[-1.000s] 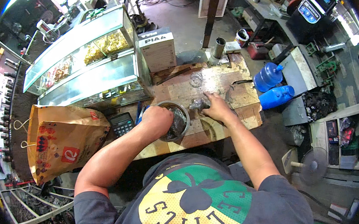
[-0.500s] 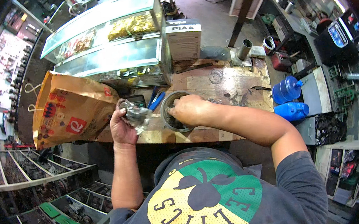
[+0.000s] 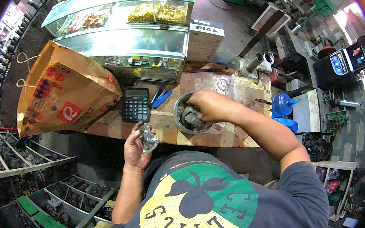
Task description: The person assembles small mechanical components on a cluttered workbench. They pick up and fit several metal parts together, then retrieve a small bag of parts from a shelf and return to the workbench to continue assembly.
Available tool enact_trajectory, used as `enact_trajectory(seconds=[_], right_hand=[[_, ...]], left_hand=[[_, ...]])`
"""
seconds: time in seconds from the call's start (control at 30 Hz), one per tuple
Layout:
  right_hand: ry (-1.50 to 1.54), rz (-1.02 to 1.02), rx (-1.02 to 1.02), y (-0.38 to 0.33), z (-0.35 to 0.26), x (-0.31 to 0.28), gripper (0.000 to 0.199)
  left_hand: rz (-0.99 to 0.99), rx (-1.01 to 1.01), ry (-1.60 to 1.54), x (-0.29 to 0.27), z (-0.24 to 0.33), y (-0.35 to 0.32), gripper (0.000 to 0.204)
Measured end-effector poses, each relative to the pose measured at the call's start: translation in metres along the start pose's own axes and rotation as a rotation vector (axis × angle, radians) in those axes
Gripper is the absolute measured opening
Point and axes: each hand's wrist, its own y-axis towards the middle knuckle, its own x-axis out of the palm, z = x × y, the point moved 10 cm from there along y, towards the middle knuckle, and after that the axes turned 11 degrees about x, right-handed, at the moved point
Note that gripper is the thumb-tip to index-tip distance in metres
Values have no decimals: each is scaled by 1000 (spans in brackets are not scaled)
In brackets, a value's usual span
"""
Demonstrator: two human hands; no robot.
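Note:
In my left hand [image 3: 136,151], a crumpled clear plastic bag [image 3: 149,140] is pinched between thumb and fingers, just off the table's near edge. My right hand [image 3: 215,105] reaches into a round, grey-rimmed tub [image 3: 177,122] on the table, its fingers curled over the tub's inside. A crumpled greyish bundle [image 3: 190,117] lies in the tub beside those fingers; what they grip is hidden. A black calculator [image 3: 136,105] rests beyond my left hand. Between it and the tub lie a blue pen-like tool [image 3: 162,99] and another slim blue item.
A large brown paper bag [image 3: 64,96] stands at the left. Behind it is a glass display case [image 3: 140,43] holding small packets, with a white and grey box [image 3: 204,41] alongside. Blue water jugs [image 3: 282,105] are at the right. Parts trays [image 3: 47,219] fill the lower left.
My left hand has come down toward me with the plastic bag, uncovering the calculator. A dark ring-like part seen at that hand no longer shows there. A greyish bundle now shows in the tub.

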Motion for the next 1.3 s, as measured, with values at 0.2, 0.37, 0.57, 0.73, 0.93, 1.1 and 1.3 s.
enact_trajectory(seconds=[0.2,0.37,0.57,0.73,0.93,1.1,1.3], right_hand=[[774,103,256,-33,56,-60,34],[1013,361,262,-63,103,-89,32],[657,498,456,-84,169,-61,38],[232,366,533,-56,160,15,40],[123,203,299,-44,85,-23,30],[-263,-379,105,2,-18,47,23],[-385,-393,158,27,-24,84,23]], left_hand=[[-130,-17,148,52,11,17,54],[-181,2,224,88,7,41,54],[-137,46,257,83,8,48,50],[-18,76,294,52,11,41,52],[-9,147,335,48,20,29,62],[-99,244,417,79,27,31,70],[-194,367,492,108,29,28,78]])
